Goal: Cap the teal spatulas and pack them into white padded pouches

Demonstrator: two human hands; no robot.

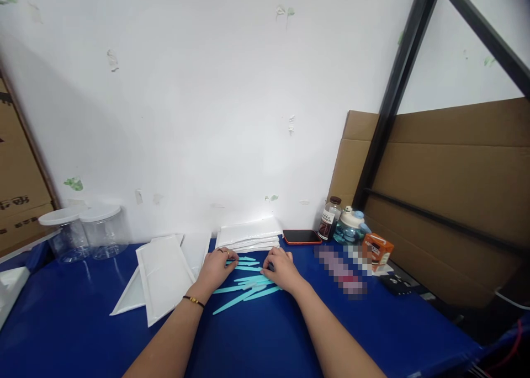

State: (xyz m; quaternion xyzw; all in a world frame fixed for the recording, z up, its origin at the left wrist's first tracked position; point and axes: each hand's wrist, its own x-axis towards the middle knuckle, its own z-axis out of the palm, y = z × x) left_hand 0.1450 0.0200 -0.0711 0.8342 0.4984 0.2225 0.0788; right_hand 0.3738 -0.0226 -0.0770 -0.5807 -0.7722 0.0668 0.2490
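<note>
Slim, tapered turquoise plastic sticks [237,302] lie loosely piled on the blue tabletop, between and in front of my hands. My left hand [218,267] has its fingers and thumb closed at the left ends of the upper sticks. On the opposite side, my right hand [281,269] pinches at the right end of a turquoise stick [248,268]. Its fingers partly cover that end. Just beyond my hands is a stack of white padded envelopes [248,233]. More white envelopes [165,278] lie overlapping to the left of my left forearm.
Two clear lidded jars [103,232] stand at the back left. Along the back right are a phone [302,237], a dark-capped bottle [329,219], a blue water bottle [349,227] and an orange box [376,251]. A black metal post [393,96] rises beside cardboard [455,168].
</note>
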